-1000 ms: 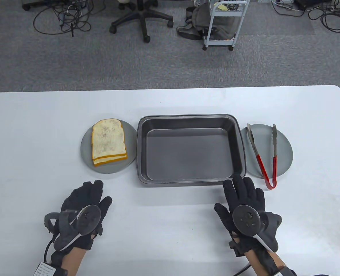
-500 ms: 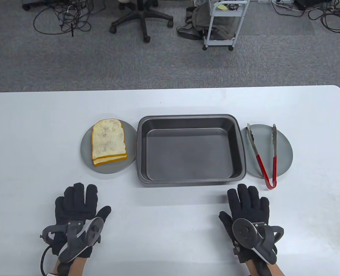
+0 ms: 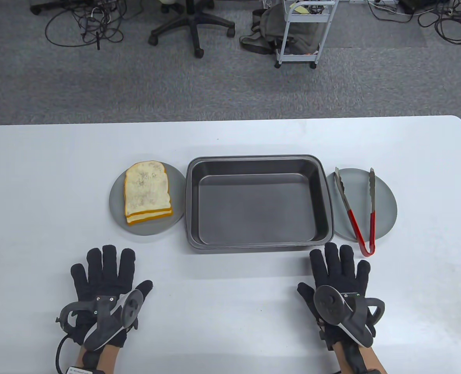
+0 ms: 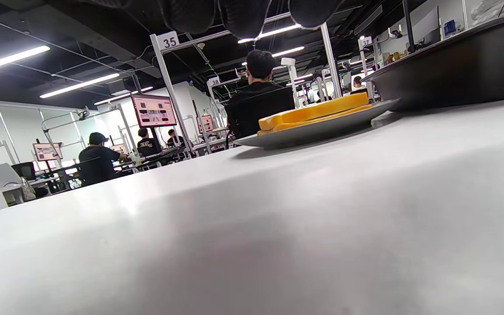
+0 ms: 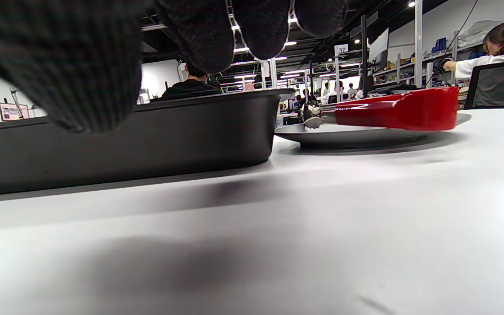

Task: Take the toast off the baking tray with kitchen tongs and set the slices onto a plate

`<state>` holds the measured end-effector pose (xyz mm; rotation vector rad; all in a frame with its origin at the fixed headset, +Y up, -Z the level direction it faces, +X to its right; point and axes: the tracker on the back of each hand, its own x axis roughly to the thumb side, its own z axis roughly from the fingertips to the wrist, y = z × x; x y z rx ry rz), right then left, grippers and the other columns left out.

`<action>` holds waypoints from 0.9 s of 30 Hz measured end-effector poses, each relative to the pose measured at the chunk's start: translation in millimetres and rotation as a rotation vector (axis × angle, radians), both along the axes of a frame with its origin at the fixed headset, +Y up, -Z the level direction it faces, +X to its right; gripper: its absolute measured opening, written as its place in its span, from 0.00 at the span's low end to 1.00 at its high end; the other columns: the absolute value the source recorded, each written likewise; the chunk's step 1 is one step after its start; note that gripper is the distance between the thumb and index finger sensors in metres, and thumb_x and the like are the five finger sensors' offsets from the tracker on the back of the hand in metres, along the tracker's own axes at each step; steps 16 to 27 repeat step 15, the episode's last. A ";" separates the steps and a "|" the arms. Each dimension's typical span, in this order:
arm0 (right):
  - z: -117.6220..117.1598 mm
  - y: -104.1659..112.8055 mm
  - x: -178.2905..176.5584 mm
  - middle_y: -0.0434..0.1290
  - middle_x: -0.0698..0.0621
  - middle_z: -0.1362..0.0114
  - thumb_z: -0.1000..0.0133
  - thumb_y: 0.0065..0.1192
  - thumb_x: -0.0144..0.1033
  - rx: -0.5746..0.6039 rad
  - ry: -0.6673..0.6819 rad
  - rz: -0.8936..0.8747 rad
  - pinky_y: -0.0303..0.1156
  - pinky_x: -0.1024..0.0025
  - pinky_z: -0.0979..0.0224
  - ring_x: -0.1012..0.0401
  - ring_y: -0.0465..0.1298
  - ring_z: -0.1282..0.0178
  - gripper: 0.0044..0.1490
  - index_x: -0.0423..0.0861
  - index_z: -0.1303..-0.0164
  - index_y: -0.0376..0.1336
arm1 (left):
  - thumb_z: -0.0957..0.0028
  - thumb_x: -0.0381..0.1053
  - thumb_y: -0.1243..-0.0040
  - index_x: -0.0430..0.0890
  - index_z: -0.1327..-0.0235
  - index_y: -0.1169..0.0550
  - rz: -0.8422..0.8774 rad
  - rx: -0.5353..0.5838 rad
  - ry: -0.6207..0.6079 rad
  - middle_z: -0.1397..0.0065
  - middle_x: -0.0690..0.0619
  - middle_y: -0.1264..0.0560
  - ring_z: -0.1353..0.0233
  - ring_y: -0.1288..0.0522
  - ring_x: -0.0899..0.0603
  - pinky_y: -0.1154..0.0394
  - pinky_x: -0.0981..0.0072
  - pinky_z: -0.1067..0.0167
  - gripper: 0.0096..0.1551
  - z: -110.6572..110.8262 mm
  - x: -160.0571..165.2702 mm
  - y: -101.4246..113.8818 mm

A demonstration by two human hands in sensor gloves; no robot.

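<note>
Two toast slices (image 3: pixel 147 193) lie stacked on the grey plate (image 3: pixel 118 200) left of the dark baking tray (image 3: pixel 193 202), whose inside holds nothing. The red-handled tongs (image 3: pixel 357 210) lie on a second grey plate (image 3: pixel 386 202) right of the tray. My left hand (image 3: pixel 104 272) rests flat on the table below the toast plate, fingers straight and spread, holding nothing. My right hand (image 3: pixel 337 267) lies flat below the tray's near right corner, fingers straight, just left of the tongs' red hinge end. The left wrist view shows the toast (image 4: pixel 317 113) on its plate (image 4: pixel 278 139); the right wrist view shows tray (image 5: pixel 147 135) and tongs (image 5: pixel 400 113).
The white table (image 3: pixel 230 292) ends at a rounded right corner. Beyond its far edge is grey carpet with an office chair base (image 3: pixel 191 27), a white trolley (image 3: pixel 304 31) and cables. People at desks appear far off in the wrist views.
Both hands flattened and spread on the table. The left hand drew back toward me and left; the right hand shifted slightly right, nearer the tongs' handle. Toast, tray and tongs did not move.
</note>
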<state>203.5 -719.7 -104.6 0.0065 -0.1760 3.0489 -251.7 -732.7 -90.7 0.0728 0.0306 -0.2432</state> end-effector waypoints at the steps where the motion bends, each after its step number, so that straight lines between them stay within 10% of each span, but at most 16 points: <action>1: 0.2 0.2 0.1 0.54 0.46 0.12 0.59 0.71 0.65 0.001 -0.002 0.003 0.45 0.27 0.19 0.41 0.51 0.12 0.55 0.54 0.22 0.58 | 0.58 0.81 0.66 0.60 0.19 0.48 0.002 -0.001 0.000 0.12 0.45 0.49 0.15 0.49 0.28 0.49 0.23 0.26 0.52 -0.1 -0.1 -0.5; 27: 0.4 -0.2 2.2 0.54 0.45 0.12 0.60 0.69 0.66 -0.023 -0.006 -0.009 0.44 0.26 0.20 0.41 0.52 0.12 0.55 0.54 0.22 0.58 | 0.58 0.81 0.64 0.59 0.19 0.48 0.017 0.007 -0.005 0.12 0.46 0.48 0.15 0.48 0.28 0.49 0.22 0.26 0.53 0.9 0.5 -1.4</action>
